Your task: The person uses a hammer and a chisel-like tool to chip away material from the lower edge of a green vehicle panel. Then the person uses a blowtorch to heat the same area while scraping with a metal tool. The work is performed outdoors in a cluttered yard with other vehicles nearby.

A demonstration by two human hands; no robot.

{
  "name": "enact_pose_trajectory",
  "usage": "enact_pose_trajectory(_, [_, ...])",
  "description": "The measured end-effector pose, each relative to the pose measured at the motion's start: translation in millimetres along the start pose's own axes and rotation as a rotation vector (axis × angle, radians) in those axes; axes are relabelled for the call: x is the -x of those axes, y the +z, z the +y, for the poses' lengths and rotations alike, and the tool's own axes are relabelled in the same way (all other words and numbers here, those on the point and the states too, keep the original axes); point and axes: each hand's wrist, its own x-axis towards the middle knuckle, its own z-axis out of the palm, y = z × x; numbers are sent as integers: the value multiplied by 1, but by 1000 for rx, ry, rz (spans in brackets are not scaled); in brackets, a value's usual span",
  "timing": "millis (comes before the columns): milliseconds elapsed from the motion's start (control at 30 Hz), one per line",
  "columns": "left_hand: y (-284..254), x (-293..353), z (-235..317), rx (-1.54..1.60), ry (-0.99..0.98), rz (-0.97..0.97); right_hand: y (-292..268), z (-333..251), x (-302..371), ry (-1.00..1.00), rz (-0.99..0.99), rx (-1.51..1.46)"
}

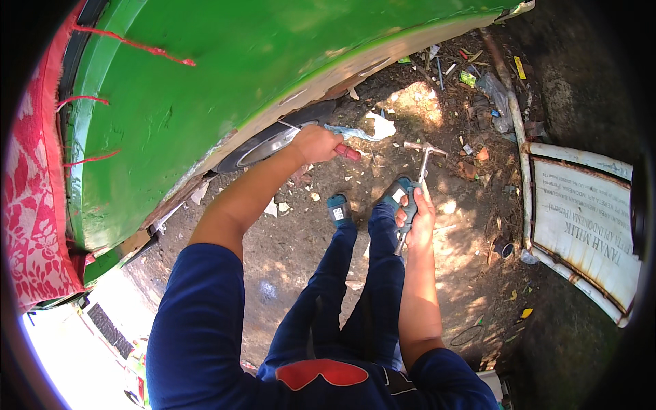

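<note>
We count two hands in view, both our own. The left hand [316,143] is closed in a fist around one red-handled tool [348,152]; the red grip end sticks out of the fist, and we cannot tell what kind of tool it is, since its working end is hidden at the wheel. The fist sits just beside one wheel [273,142], dark tyre with a pale metal rim, tucked under the lower edge of the green vehicle body [205,89]. The right hand [418,217] has its fingers wrapped and pressed together round the lower shaft of one hammer [424,160]; the hammer's metal head points away from us, above the ground and near our feet.

Further count: two teal shoes [339,210], two legs in dark blue trousers, both arms in dark blue sleeves pushed up to the elbow. One pale rag or plastic scrap [380,126] lies just past the left hand. Three red cords [130,44] trail across the green panel. One white signboard [584,225] with a rusty frame lies flat at the right.

The surface is bare dirt ground [301,246], dappled with sunlight and shade, strewn with litter, twigs and small wrappers, thickest toward the far side. We are outdoors. A red patterned cloth [31,205] hangs at the left edge.
</note>
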Motion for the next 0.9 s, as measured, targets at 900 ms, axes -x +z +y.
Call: enact_pose_trajectory(900, [-13,-34,-5,30,-168,190,68,1,-21,-109,-45,-58])
